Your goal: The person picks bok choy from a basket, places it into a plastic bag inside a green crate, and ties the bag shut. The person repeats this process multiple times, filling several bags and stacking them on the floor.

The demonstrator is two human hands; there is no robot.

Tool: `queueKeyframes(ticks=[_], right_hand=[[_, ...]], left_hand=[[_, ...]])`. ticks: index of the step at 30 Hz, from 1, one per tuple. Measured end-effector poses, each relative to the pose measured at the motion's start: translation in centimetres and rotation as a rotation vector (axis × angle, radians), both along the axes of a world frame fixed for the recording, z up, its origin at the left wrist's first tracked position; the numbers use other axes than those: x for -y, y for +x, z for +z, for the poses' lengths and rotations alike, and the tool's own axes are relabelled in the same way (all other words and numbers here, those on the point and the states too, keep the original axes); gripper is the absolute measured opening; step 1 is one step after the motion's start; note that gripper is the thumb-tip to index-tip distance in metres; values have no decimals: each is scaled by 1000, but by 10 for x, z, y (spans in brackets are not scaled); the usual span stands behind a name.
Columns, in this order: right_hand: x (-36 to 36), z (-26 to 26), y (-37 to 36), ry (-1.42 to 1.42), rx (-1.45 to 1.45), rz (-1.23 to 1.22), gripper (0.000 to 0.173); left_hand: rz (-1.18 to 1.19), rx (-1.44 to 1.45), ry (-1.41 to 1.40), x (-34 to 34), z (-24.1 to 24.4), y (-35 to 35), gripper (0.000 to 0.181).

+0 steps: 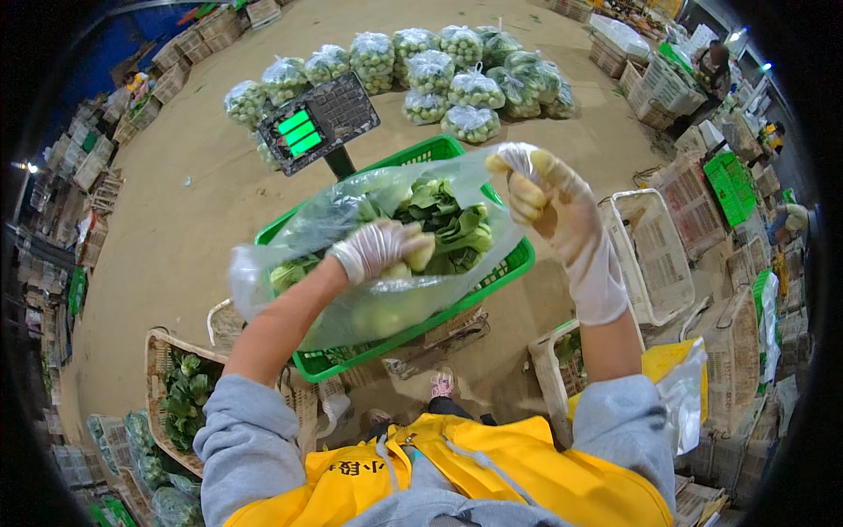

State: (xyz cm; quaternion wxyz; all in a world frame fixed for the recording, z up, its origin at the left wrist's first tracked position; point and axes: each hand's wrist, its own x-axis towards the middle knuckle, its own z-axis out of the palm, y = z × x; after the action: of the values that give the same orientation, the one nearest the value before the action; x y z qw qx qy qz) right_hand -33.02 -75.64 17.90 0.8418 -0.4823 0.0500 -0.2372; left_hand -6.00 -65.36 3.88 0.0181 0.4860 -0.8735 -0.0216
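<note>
A large clear plastic bag lies spread inside a green plastic basket, its mouth facing up. Heads of bok choy fill the bag, green leaves and pale stems showing. My right hand, in a whitish glove with yellowed fingers, pinches the bag's rim and holds it up at the right. Over the bag's mouth is my left hand, also gloved, fingers curled down by the greens. Motion blurs it, and whether it grips anything is hidden. Behind the basket stands a scale display with green lit panels.
Several filled vegetable bags stand on the floor beyond the scale. A crate of leafy greens is at lower left. White crates and a yellow-and-white bag lie to my right. A person is by stacked crates, far right.
</note>
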Motion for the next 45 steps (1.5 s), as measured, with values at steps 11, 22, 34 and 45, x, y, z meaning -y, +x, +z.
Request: queueKeyframes(ticks=[11, 22, 34, 45], right_hand=[[0, 2, -1, -373, -243, -221, 58], [34, -82, -106, -435, -550, -706, 20], [47, -86, -89, -545, -335, -899, 23], [-92, -184, -49, -233, -1065, -19, 26]], left_hand=[[147, 94, 348, 19, -79, -16, 84], [409, -613, -593, -205, 104, -51, 18], [802, -945, -744, -238, 79, -57, 23], [916, -933, -532, -292, 51, -74, 20]])
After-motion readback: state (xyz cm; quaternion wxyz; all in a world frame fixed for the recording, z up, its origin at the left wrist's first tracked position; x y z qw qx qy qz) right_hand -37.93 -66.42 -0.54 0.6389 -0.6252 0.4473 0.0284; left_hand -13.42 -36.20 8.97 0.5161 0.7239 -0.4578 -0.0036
